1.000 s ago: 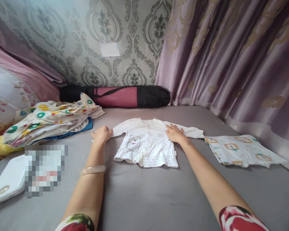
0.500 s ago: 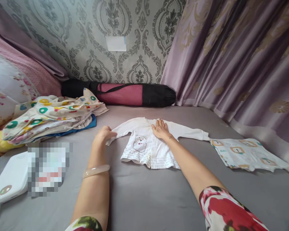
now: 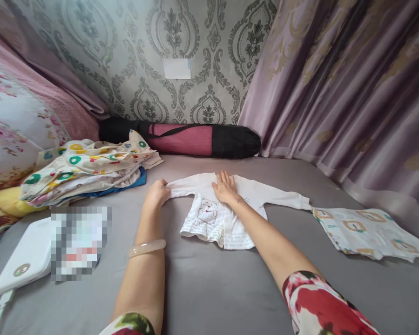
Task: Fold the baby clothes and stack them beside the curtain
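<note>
At twelve o'clock on the grey sheet [image 3: 212,288], the small white shirt [image 3: 208,211] lies spread, front up. The left hand [image 3: 157,193] pinches its sleeve end [image 3: 174,190] at nine o'clock, apparently to keep the sleeve straight; the right hand [image 3: 225,188] lies flat on the upper front, fingers slightly parted, presumably as an anchor. Possible obstruction: the folded printed cloth [image 3: 370,230] at three o'clock, just beside the opposite cuff [image 3: 304,203]. Also noted: clothes pile [image 3: 94,163] at ten, white device [image 3: 28,251] at eight.

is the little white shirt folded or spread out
Spread out: both sleeves of the white shirt reach sideways on the grey sheet, and its printed front lies face up.
</note>
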Demonstrator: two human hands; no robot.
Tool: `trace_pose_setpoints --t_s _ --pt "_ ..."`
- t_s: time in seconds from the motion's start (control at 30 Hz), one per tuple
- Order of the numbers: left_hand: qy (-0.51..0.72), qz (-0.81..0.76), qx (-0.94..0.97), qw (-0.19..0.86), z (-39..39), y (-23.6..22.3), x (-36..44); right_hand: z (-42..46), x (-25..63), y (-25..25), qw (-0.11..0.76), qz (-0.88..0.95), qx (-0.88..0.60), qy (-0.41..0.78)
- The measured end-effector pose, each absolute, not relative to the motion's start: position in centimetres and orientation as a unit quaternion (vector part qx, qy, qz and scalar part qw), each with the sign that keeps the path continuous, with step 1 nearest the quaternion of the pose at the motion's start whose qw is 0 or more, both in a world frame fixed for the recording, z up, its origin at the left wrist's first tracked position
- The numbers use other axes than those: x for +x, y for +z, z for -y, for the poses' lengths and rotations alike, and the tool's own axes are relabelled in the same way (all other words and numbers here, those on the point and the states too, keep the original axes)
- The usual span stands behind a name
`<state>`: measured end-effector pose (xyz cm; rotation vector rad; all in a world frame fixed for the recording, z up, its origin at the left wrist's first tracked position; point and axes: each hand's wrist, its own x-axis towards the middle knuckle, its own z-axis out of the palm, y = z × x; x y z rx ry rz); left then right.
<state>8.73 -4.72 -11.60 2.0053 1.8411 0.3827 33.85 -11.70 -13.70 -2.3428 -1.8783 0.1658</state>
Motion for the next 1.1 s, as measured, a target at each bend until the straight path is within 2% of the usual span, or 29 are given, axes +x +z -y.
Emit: trace_pose_setpoints --t_s 0.3,0.7,1.1 --pt "0.075 -0.638 0.721 0.261 6.2 -9.6 9.2 8.3 29.7 -14.2 0.076 0.644 -0.755 0.093" --pt "0.13 -0.615 0.701 0.337 5.9 -9.9 9.9 7.9 29.6 -14.9 0.095 0.637 -0.763 0.061" --pt "0.096 -0.657 0.66 0.352 5.5 -8.4 5.0 7.7 29.6 -15.0 0.074 0.638 -0.764 0.058"
